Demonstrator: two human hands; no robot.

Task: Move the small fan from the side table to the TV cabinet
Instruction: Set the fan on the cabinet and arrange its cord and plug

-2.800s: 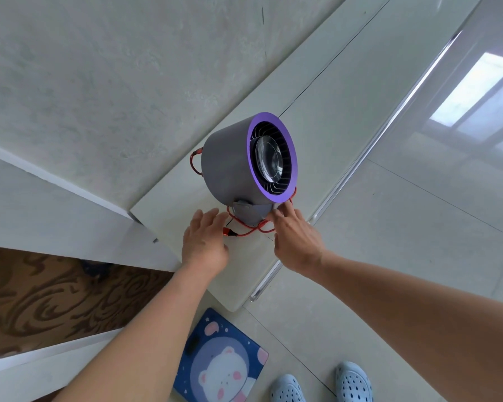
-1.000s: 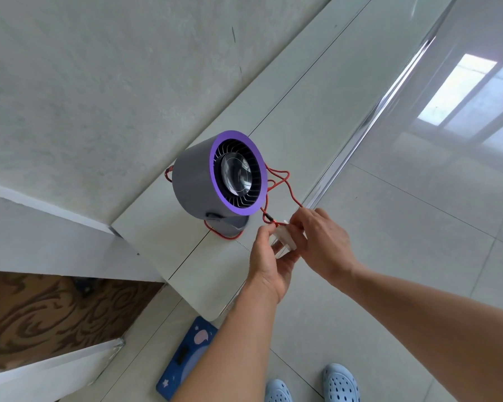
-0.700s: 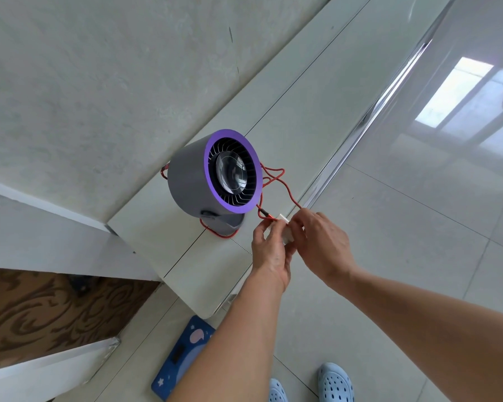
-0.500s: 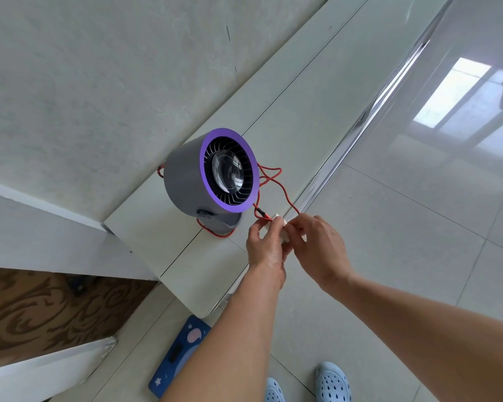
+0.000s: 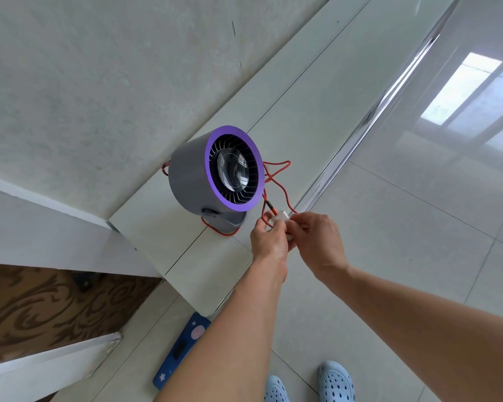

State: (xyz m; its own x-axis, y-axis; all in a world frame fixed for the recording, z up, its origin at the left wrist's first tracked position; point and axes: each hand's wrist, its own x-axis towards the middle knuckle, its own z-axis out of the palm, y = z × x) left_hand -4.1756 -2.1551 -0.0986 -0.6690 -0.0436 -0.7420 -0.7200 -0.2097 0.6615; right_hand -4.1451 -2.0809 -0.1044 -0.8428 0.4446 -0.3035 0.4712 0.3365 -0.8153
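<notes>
Cabinet [image 5: 302, 111], long pale top running along the wall, glossy floor tiles [image 5: 418, 227] beside it. Fan [image 5: 215, 175], grey drum with purple ring, stands upright on its foot near the cabinet's near end, face tilted toward the camera; looks already set down at its target. Red cord [image 5: 276, 181] loops loose from behind the fan round its right side to a white plug [image 5: 282, 217]. Left hand [image 5: 267, 242] and right hand [image 5: 317, 239] meet just off the cabinet's front edge, fingers of both pinched on the plug, hiding most of it. Risk: cord is short and slack near the foot, so a tug on the plug could drag or tip the fan off the edge. Blue scale [image 5: 183, 349] on floor below.
</notes>
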